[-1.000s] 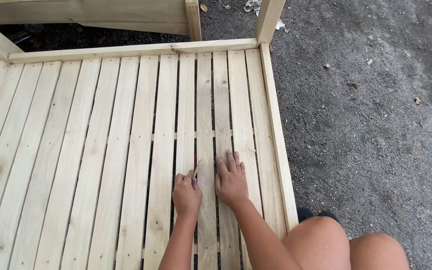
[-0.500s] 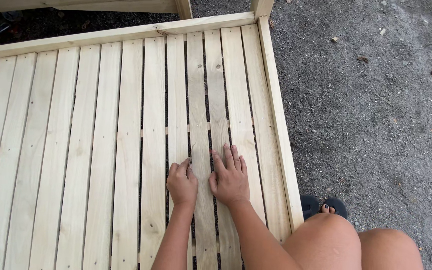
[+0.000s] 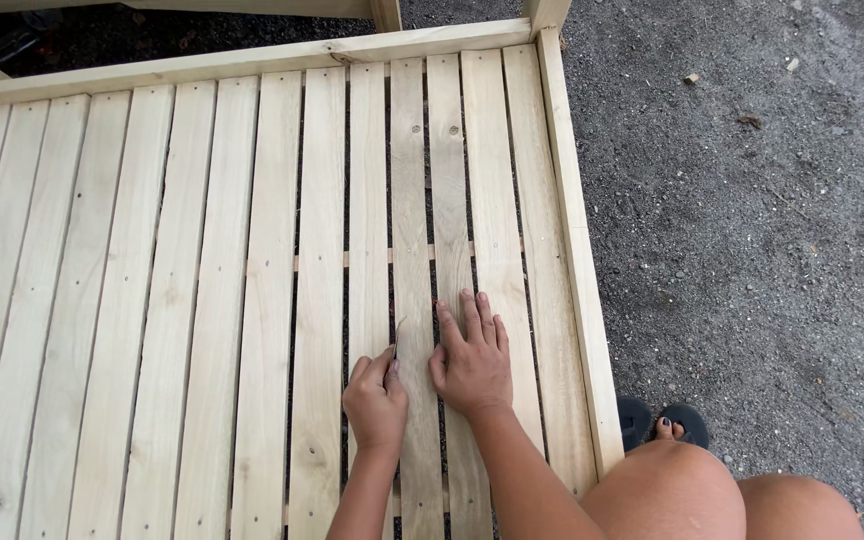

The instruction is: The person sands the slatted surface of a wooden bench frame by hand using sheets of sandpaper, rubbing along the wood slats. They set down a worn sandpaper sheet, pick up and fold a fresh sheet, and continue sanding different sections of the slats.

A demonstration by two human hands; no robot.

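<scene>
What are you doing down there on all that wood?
A person kneels beside a big pale wooden slatted frame lying on dark gravel ground. The right hand presses flat on one narrow slat. The left hand is curled next to it, pinching something thin, too small to tell, at the gap between slats. A foot in a dark sandal shows beside the frame.

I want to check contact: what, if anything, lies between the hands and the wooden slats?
Nothing visible. The right hand lies flat on the slats; the left hand rests curled on them, pinching a thin sliver.
</scene>
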